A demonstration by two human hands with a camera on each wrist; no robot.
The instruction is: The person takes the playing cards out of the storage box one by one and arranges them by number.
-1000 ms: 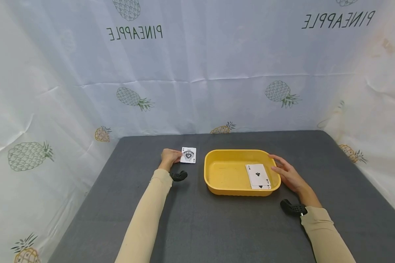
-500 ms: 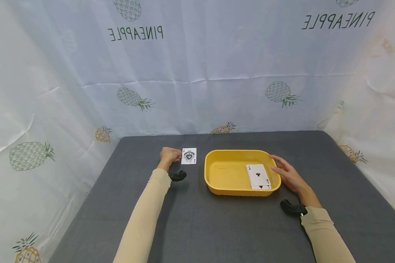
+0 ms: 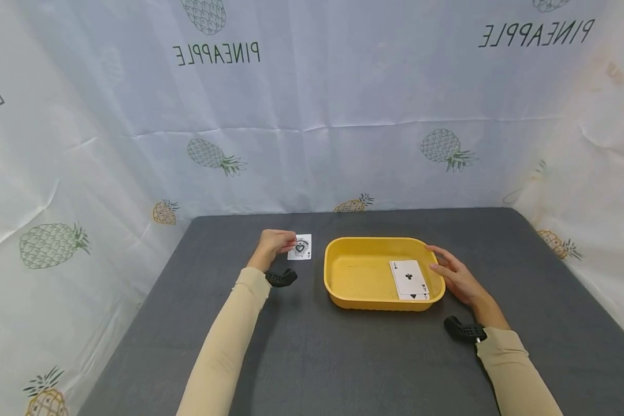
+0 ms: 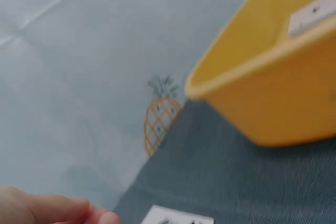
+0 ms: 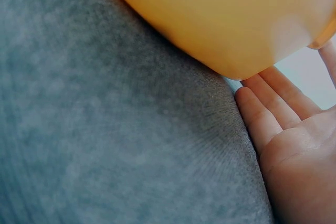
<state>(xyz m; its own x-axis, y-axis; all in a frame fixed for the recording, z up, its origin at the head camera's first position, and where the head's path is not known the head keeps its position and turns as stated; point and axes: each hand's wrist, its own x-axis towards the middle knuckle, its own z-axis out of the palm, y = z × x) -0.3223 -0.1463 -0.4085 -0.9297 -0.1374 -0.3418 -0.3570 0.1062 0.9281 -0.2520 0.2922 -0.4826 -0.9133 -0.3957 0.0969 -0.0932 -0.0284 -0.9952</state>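
Observation:
A playing card [image 3: 303, 248] with an ornate black emblem lies face up on the dark table. My left hand [image 3: 274, 244] is at its left side, fingertips over its upper left corner in the head view; in the left wrist view the fingers [image 4: 63, 209] appear apart from it. To the right stands a yellow plastic tray [image 3: 366, 304]. An ace of clubs [image 3: 408, 276] lies inside it, on top of another card that shows only along the lower edge. My right hand [image 3: 459, 277] holds the tray's right end, thumb and index finger at the rim, other fingers against the outside wall.
The dark grey table [image 3: 353, 358] has rounded far corners. Behind it and at both sides hangs a white curtain [image 3: 312, 167] printed with pineapples. Black wrist devices [image 3: 282, 278] sit on both wrists.
My left hand first held the card's left edge, then let go and drew slightly back. Now it has come up over the card's corner. The right hand and tray stay put.

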